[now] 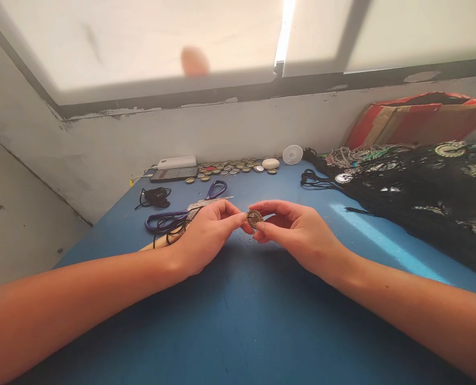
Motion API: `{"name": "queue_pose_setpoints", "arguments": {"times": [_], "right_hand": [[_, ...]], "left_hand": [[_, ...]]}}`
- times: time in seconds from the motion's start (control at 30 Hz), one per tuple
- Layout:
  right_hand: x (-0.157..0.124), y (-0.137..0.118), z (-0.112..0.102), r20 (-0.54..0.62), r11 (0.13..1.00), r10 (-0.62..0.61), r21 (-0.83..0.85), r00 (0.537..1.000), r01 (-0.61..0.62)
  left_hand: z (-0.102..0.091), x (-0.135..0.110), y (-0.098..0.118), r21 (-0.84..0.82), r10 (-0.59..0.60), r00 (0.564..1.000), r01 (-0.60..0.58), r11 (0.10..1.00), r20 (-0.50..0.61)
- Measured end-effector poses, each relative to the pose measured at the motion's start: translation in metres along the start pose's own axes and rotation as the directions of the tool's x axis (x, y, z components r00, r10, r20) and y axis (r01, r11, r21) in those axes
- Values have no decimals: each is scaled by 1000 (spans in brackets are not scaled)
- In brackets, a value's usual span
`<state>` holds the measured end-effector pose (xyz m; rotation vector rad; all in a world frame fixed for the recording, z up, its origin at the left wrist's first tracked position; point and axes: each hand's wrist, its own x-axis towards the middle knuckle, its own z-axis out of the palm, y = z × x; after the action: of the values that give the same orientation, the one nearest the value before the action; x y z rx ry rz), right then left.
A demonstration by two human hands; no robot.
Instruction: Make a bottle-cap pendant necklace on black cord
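Observation:
Between my two hands, above the blue table (238,321), is a round metal bottle cap (254,220) with a crimped edge, its hollow side toward me. My right hand (304,235) pinches its right side between thumb and fingers. At the left rim, the thumb and fingers of my left hand (209,235) are closed on the cap's edge; whether they also hold a cord is too small to tell. Blue-handled scissors (163,221) lie open just beyond my left hand. Partly hidden under that wrist is a wooden stick (161,241) with black cord looped round it.
A black cord bundle (156,197) lies left. Along the wall are a phone (174,174), a white device (177,161), many bottle caps (230,168), a white oval object (270,163) and a clear disc (293,154). Black cord work with caps (406,187) and a cardboard box (422,125) occupy the right.

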<state>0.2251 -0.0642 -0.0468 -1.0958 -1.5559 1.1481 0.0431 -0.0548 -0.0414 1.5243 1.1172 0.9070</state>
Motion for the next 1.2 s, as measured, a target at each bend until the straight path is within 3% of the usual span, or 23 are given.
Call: {"name": "queue_pose_setpoints", "arguments": {"times": [0.53, 1.2], "right_hand": [[1, 1, 0, 14, 999, 3, 53, 1000, -4], [1, 3, 2, 46, 998, 14, 56, 999, -17]], "left_hand": [[2, 2, -2, -11, 16, 998, -17, 1000, -65], [1, 4, -6, -9, 22, 1000, -22, 1000, 8]]}}
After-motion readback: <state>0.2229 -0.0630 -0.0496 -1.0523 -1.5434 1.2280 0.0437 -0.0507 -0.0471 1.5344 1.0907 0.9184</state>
